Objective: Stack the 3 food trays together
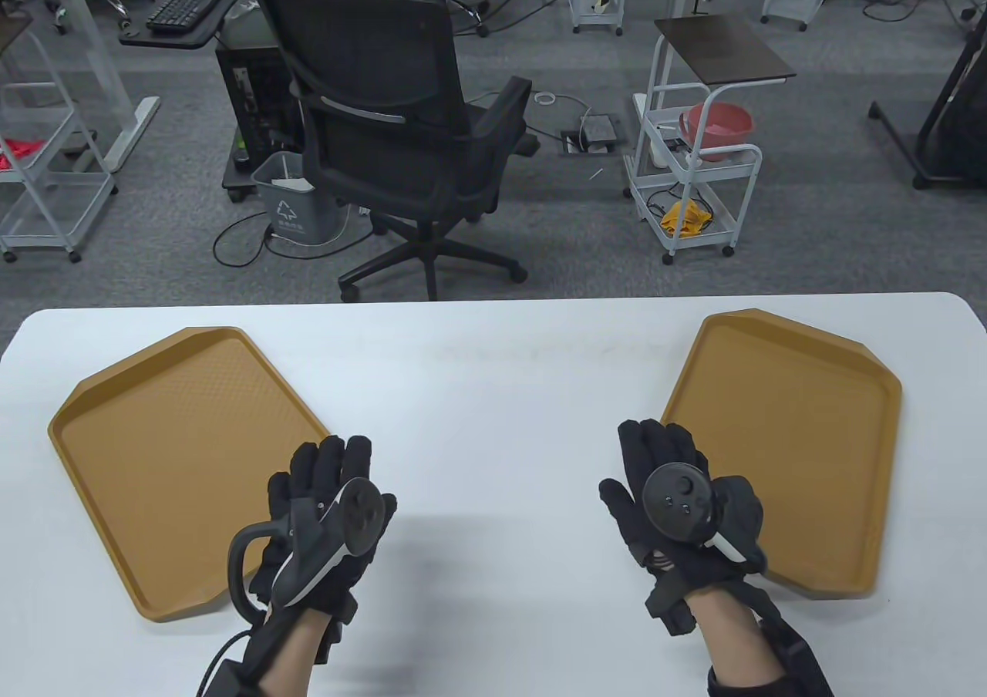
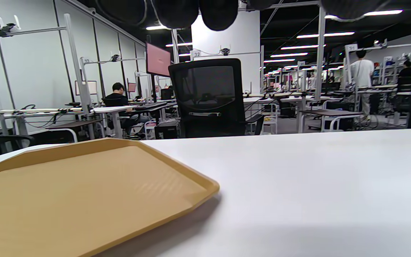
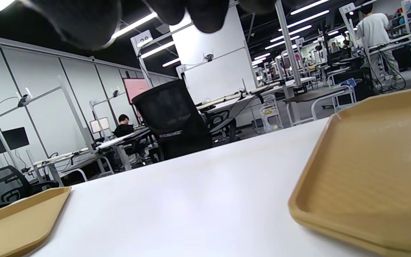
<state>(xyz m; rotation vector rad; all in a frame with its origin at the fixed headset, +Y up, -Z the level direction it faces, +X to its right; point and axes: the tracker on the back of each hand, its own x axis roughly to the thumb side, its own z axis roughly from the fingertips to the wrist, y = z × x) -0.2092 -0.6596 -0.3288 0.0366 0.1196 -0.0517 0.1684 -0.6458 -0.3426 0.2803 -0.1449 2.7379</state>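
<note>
A tan food tray (image 1: 185,466) lies on the left of the white table (image 1: 493,373). It also shows in the left wrist view (image 2: 77,192) and the right wrist view (image 3: 16,221). A second tan tray (image 1: 786,450) lies on the right. In the right wrist view (image 3: 373,171) its near rim looks doubled, as if one tray lies in another. My left hand (image 1: 328,481) is open and empty just right of the left tray. My right hand (image 1: 663,473) is open and empty at the right tray's left edge. Gloved fingertips (image 2: 212,14) (image 3: 198,14) hang at the top of both wrist views.
A black office chair (image 1: 401,126) stands beyond the table's far edge. A white cart (image 1: 694,180) with a red basin stands on the floor to the right. The table's middle strip lies between the two trays.
</note>
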